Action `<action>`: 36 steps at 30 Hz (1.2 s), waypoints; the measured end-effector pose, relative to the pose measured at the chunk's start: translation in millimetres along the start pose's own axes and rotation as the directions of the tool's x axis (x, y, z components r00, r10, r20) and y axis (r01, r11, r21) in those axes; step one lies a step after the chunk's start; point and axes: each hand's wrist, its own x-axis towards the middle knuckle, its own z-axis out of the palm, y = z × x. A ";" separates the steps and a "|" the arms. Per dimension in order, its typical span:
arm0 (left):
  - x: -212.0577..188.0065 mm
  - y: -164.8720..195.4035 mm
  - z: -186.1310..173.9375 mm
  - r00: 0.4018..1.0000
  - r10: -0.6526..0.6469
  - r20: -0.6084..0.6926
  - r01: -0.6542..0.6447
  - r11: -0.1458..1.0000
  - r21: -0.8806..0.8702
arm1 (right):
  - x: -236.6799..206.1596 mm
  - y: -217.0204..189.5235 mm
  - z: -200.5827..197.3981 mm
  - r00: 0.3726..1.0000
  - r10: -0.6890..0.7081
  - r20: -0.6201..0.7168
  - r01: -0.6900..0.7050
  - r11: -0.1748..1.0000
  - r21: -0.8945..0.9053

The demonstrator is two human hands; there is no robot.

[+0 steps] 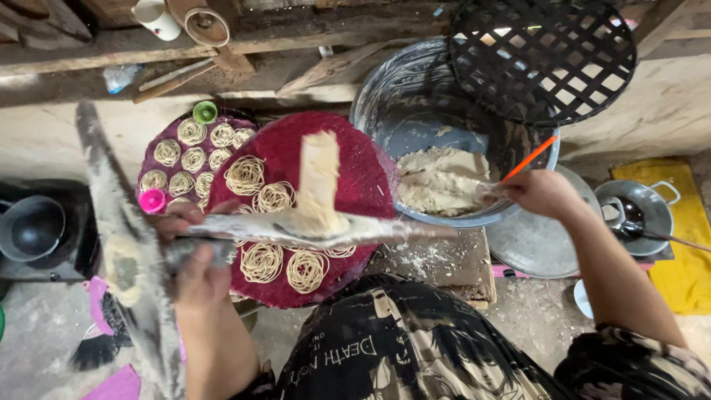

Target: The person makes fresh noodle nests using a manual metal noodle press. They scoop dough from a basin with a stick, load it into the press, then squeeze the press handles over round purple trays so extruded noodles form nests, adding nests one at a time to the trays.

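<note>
Two bare hands work over a cluttered floor-level spot, seen from a camera on the person's head looking down. The left hand is closed around the grey handle of a dough-caked press — fingers wrapped tight on it — and holds it over a round dark-red woven mat. A pale column of dough stands up from the middle of the press. On the mat lie several small coiled nests of noodle strands, some partly hidden under the press. Behind and to the left sits a second mat crowded with more nests; a small green cup rests at its far edge and a pink cup at its near edge.

The right hand reaches into a large grey basin just right of the red mat, fingers pinched together on an orange-handled tool whose end touches a mound of pale dough in the bottom. A black lattice tray leans over the basin's far rim. A flat metal lid lies under the right wrist. Farther right, a small metal wok sits on a yellow cloth. A black pot stands at the left edge — well apart from both hands.
</note>
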 end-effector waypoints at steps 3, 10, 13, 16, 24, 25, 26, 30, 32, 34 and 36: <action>9.5 -5.5 15.6 0.991 -0.035 0.128 0.028 0.998 0.059 | -27.7 10.0 -38.1 0.997 -0.011 -0.080 0.020 0.993 0.113; 21.1 -23.2 54.4 0.970 -0.153 0.189 0.119 0.977 0.178 | -25.2 -14.2 -36.6 0.996 0.087 -0.024 -0.083 0.988 0.132; 22.1 -23.4 59.8 0.948 -0.227 0.221 0.178 0.959 0.219 | -5.9 -28.4 -13.8 0.994 -0.066 -0.088 0.070 0.997 0.042; 20.7 -19.7 62.5 0.934 -0.273 0.230 0.208 0.940 0.270 | 7.9 -24.5 -7.5 0.983 0.133 0.124 -0.100 0.966 -0.240; 10.9 -2.0 66.8 0.940 -0.316 0.131 0.271 0.922 0.276 | 33.0 -22.1 20.2 0.994 0.104 -0.029 -0.107 0.933 -0.344; 10.1 -2.5 66.4 0.941 -0.314 0.124 0.272 0.923 0.271 | 37.5 -26.4 29.9 0.995 0.095 -0.028 -0.099 0.949 -0.300; 9.1 -4.1 66.2 0.942 -0.315 0.114 0.277 0.924 0.265 | 40.9 -30.1 40.2 0.996 0.070 -0.048 -0.080 0.961 -0.265; 8.2 -15.1 62.0 0.940 -0.285 0.186 0.233 0.937 0.261 | 48.2 -35.6 66.2 0.995 -0.047 -0.083 0.038 0.994 -0.099; 7.8 -20.7 58.8 0.939 -0.259 0.224 0.205 0.949 0.238 | 48.2 -35.8 69.0 0.997 -0.038 -0.075 0.033 0.997 -0.067; 7.7 -27.3 55.7 0.937 -0.271 0.220 0.236 0.956 0.173 | 45.7 -33.4 63.7 0.999 -0.014 -0.047 0.012 0.999 -0.042; 6.6 -33.7 52.0 0.933 -0.263 0.246 0.219 0.956 0.195 | 40.6 -30.1 53.1 1.000 0.020 0.008 -0.020 0.999 -0.025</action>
